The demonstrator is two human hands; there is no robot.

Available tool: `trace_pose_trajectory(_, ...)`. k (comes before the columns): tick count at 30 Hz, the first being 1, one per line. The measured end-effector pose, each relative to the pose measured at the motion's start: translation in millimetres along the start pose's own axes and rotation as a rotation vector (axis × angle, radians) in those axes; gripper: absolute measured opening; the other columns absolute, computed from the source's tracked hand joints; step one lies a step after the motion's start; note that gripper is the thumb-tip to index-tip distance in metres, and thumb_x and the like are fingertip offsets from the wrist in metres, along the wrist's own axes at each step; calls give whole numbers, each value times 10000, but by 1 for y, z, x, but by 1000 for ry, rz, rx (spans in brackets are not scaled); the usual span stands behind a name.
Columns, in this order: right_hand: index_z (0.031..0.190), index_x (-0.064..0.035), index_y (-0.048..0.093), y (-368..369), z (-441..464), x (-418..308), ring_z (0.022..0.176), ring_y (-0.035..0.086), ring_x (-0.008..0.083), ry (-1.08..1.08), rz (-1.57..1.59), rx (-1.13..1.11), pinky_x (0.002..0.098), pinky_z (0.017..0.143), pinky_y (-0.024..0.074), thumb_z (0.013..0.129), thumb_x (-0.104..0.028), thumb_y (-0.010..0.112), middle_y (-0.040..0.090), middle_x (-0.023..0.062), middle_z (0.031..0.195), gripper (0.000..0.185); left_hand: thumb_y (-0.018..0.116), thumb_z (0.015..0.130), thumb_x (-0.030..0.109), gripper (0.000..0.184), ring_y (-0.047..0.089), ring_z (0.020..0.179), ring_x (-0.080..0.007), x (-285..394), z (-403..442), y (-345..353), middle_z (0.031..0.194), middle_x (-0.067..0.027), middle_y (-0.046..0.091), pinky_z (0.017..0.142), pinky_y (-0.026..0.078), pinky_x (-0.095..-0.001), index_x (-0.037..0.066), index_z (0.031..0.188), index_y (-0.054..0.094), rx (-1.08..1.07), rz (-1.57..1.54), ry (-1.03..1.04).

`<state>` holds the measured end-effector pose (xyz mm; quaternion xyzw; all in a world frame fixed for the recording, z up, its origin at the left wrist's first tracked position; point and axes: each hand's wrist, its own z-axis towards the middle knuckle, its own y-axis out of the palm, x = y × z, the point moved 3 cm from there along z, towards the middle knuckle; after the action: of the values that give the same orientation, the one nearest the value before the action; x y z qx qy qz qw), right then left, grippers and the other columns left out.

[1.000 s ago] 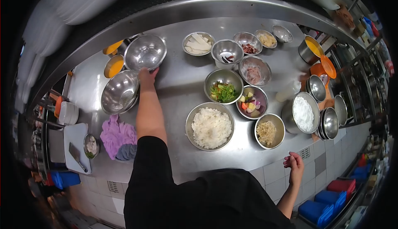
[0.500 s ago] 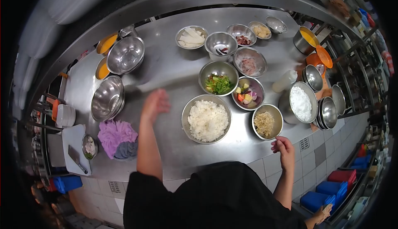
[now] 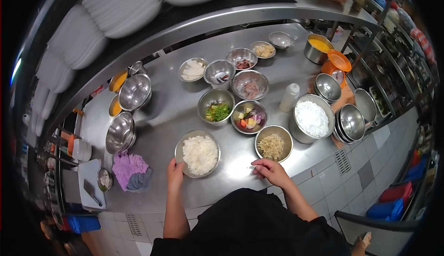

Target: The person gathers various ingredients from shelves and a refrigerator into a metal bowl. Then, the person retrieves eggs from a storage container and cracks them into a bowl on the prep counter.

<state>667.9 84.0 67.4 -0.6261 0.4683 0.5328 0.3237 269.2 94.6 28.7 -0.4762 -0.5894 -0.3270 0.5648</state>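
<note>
My left hand (image 3: 175, 173) is closed at the left rim of a metal bowl of white rice (image 3: 200, 155); some of its fingers are hidden. My right hand (image 3: 269, 170) is open and holds nothing, its fingers loosely bent, just in front of the bowl of bean sprouts (image 3: 272, 146). Behind the rice stands a bowl of chopped greens (image 3: 217, 111). A bowl of cut mixed vegetables (image 3: 249, 119) is beside it. Right of these are a deep pot of white powder (image 3: 311, 118) and a pale squeeze bottle (image 3: 290, 97).
Empty metal bowls (image 3: 121, 133) and purple cloth (image 3: 130, 169) lie left, near a knife (image 3: 91, 191) on a white board (image 3: 89, 172). Stacked bowls (image 3: 350, 122) stand right. A shelf edge (image 3: 231, 14) spans the back. Another person's hand (image 3: 363, 242) shows lower right.
My left hand has come from the metal bowls at the far left, across the table, to the rice bowl's rim. My right hand has moved left, towards the bean sprouts. The view has shifted.
</note>
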Motion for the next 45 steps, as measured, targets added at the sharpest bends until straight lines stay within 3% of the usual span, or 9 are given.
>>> trace_pose_trajectory(9, 1180, -34, 633, -44, -23, -1, 727, 590, 71, 11, 25, 13, 222, 662, 493, 989, -187, 552, 670, 17, 898, 258, 525, 876, 127, 295, 672, 740, -175, 12, -26, 3, 963, -84, 672, 551, 550, -295, 26, 1146, 585, 158, -65, -91)
trace_pose_trajectory(22, 1186, -39, 636, -79, -32, 6, 736, 590, 71, 19, 67, 37, 213, 656, 487, 992, -184, 551, 674, 29, 906, 256, 520, 911, 160, 299, 686, 758, -194, 9, -34, 12, 986, -114, 671, 543, 568, -313, 9, 1166, 563, 246, -126, -76)
trace_pose_trajectory(26, 1169, -28, 637, -75, -26, 9, 703, 579, 80, 4, 62, 27, 224, 643, 486, 996, -164, 547, 673, 34, 866, 238, 483, 1015, 394, 468, 681, 781, -210, 15, -33, 4, 1063, -131, 647, 557, 584, -322, -28, 1197, 566, 275, -217, -109)
trace_pose_trajectory(27, 1137, 1, 630, -72, -23, 8, 674, 597, 112, -20, 56, 36, 246, 615, 488, 981, -118, 540, 680, 68, 854, 216, 471, 1012, 433, 513, 682, 777, -213, 14, -29, -7, 1079, -138, 634, 552, 585, -323, -27, 1225, 550, 309, -180, -86)
trace_pose_trajectory(30, 1154, 1, 627, -63, -19, -1, 687, 583, 94, 1, 42, 31, 234, 625, 478, 988, -141, 547, 677, 57, 855, 233, 456, 994, 518, 615, 680, 768, -216, 11, -10, -47, 1106, -153, 602, 536, 583, -319, -16, 1295, 494, 401, -172, -83)
trace_pose_trajectory(37, 1159, 0, 622, -35, -8, -11, 683, 591, 105, -7, -43, 43, 239, 615, 465, 982, -153, 548, 686, 73, 868, 245, 596, 775, 765, 983, 663, 831, -347, 18, 93, -184, 1136, -231, 554, 651, 589, -461, 16, 1372, 372, 662, -528, -192)
trace_pose_trajectory(41, 1166, 0, 620, -12, -11, -16, 685, 596, 110, 21, -83, 116, 242, 613, 466, 982, -165, 553, 684, 78, 866, 256, 641, 783, 700, 917, 658, 838, -379, 9, 144, -242, 1147, -247, 543, 685, 588, -523, -9, 1319, 416, 753, -621, -242)
trace_pose_trajectory(43, 1164, -3, 621, -2, -15, -15, 688, 598, 112, 45, -94, 156, 244, 614, 466, 985, -165, 551, 683, 80, 865, 252, 640, 859, 483, 702, 642, 897, -406, -31, 178, -276, 1283, -253, 471, 698, 591, -518, 5, 1325, 422, 550, -649, -233)
trace_pose_trajectory(45, 1161, -3, 622, 5, -18, -8, 690, 598, 111, 66, -77, 196, 243, 615, 465, 984, -163, 553, 683, 79, 865, 248, 591, 859, 263, 493, 649, 868, -407, -70, 201, -302, 1163, -233, 541, 692, 601, -529, -22, 1241, 463, 577, -615, -245)
